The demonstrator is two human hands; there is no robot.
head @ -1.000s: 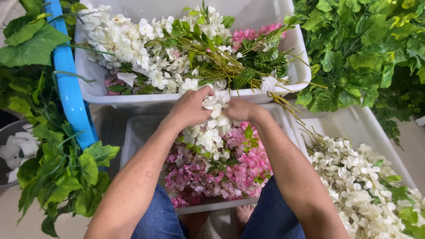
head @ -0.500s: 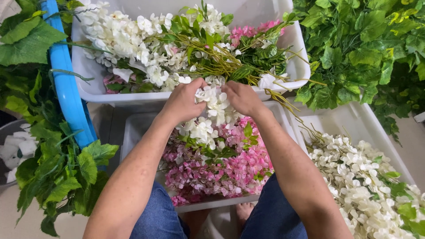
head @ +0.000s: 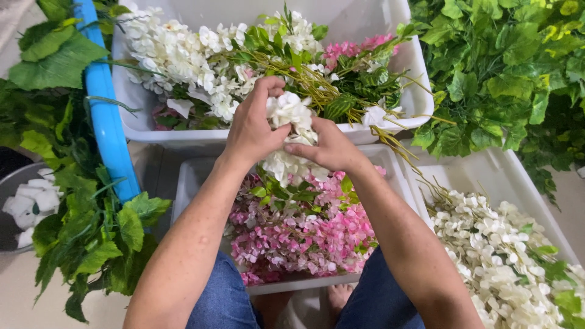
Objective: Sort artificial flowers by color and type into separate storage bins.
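My left hand [head: 256,125] and my right hand [head: 329,149] both grip a hanging strand of white artificial flowers [head: 291,131], held above a white bin [head: 192,183] filled with pink artificial flowers [head: 304,234]. The strand's top is pinched between the fingers of both hands and its lower blooms trail down onto the pink ones. Just beyond my hands stands a larger white bin [head: 399,73] with white and pink flower strands and green stems.
A third white bin [head: 487,167] at the right holds cream flowers [head: 506,256]. Green leafy garlands [head: 506,67] pile up at the far right and at the left [head: 79,231]. A blue pole [head: 106,116] runs along the left. My knees in jeans sit below.
Both hands have lifted the white flower strand up and away from the pink flowers, toward the far bin, and the hands have drawn closer together on it.
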